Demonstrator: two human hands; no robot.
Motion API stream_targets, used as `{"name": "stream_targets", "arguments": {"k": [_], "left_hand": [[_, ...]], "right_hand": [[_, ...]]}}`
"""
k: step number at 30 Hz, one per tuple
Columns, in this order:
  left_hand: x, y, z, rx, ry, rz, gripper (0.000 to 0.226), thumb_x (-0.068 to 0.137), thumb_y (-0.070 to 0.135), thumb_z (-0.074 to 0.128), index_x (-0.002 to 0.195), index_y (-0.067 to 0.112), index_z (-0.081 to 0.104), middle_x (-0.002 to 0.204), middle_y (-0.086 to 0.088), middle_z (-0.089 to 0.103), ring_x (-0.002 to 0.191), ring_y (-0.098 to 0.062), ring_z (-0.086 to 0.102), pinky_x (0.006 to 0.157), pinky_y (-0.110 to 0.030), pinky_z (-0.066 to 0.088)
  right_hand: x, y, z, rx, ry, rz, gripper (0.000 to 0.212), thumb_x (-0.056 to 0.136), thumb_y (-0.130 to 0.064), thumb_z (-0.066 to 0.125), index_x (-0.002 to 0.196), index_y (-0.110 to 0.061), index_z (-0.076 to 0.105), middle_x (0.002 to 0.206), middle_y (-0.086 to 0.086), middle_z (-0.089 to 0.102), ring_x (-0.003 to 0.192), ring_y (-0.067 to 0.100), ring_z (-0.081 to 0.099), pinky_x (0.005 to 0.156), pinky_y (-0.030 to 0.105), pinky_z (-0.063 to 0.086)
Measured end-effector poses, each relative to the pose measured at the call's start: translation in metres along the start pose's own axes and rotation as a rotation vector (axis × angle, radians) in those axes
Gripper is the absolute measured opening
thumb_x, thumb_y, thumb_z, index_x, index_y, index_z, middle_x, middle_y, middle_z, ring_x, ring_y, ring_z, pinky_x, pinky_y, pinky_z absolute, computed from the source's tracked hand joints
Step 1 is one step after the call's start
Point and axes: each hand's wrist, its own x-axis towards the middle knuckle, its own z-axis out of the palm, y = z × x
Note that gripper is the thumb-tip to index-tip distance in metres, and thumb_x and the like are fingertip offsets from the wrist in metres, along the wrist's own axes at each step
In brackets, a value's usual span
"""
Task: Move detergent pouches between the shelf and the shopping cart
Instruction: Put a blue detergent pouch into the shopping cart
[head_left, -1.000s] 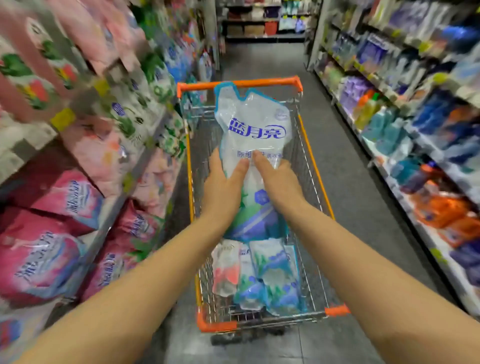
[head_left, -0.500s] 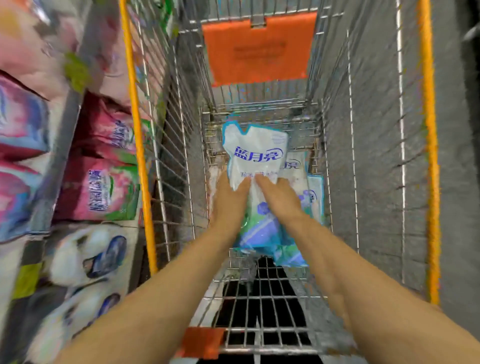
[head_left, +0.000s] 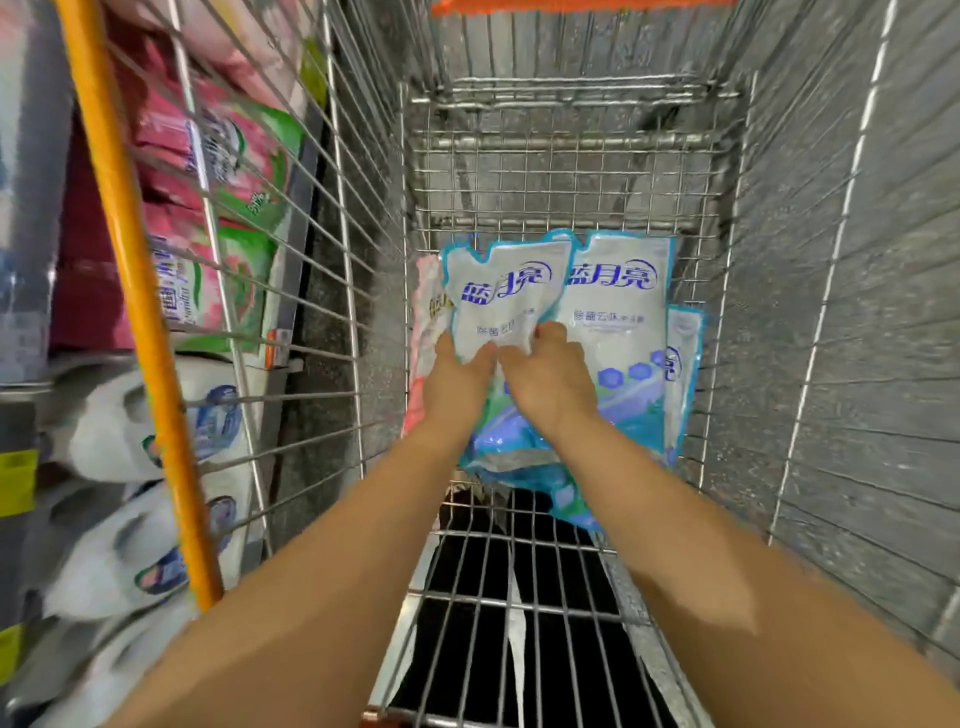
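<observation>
Both hands are down inside the shopping cart (head_left: 566, 140), reaching to its far end. The left hand (head_left: 457, 382) and right hand (head_left: 553, 382) are side by side, nearly touching, and both grip the same white-and-blue detergent pouch (head_left: 501, 291) around its middle. The left thumb lies across the front with fingers round the left edge, and the right fingers are curled onto the front. The pouch is face up, top end pointing far, over the pile on the cart floor, though I can't tell if it's fully resting there. Overlapped on its right is a 2nd matching pouch (head_left: 618, 317), and a 3rd one (head_left: 683, 358) pokes out further right. A pink-and-white pouch (head_left: 427, 317) is tucked at the left by the wire side. Through the left wire wall there's the shelf (head_left: 26, 387), with pink-and-green packs (head_left: 234, 171) far and white packs (head_left: 119, 431) nearer, all pretty blurry.
</observation>
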Motion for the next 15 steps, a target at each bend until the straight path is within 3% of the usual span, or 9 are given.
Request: {"name": "stream_targets", "arguments": {"k": [3,7,15], "left_hand": [[-0.005,0.004,-0.001,0.056,0.029,-0.014,0.068,0.067,0.05,0.052,0.129,0.023,0.048,0.115,-0.007,0.065,0.106,-0.028,0.06,0.095,-0.042,0.047],[-0.007,0.015,-0.006,0.181,0.023,-0.078,0.049,0.086,0.029,0.055,0.132,0.015,0.047,0.123,-0.013,0.059,0.111,-0.03,0.055,0.086,-0.026,0.04],[-0.026,0.022,-0.021,0.264,0.005,-0.065,0.041,0.088,0.016,0.051,0.127,0.008,0.047,0.127,-0.019,0.053,0.111,-0.03,0.054,0.073,-0.023,0.035]], "right_hand": [[-0.004,0.004,0.005,-0.033,0.02,-0.029,0.046,0.086,-0.032,0.053,0.127,-0.015,0.042,0.124,0.014,0.046,0.114,0.035,0.049,0.096,0.038,0.04],[-0.006,0.007,0.006,-0.057,0.019,-0.04,0.049,0.083,-0.028,0.057,0.128,-0.015,0.042,0.125,0.013,0.046,0.115,0.034,0.049,0.098,0.037,0.04],[-0.021,0.004,0.007,-0.035,0.075,-0.04,0.053,0.084,-0.026,0.06,0.13,-0.007,0.042,0.128,0.021,0.043,0.121,0.034,0.042,0.103,0.032,0.033]]}}
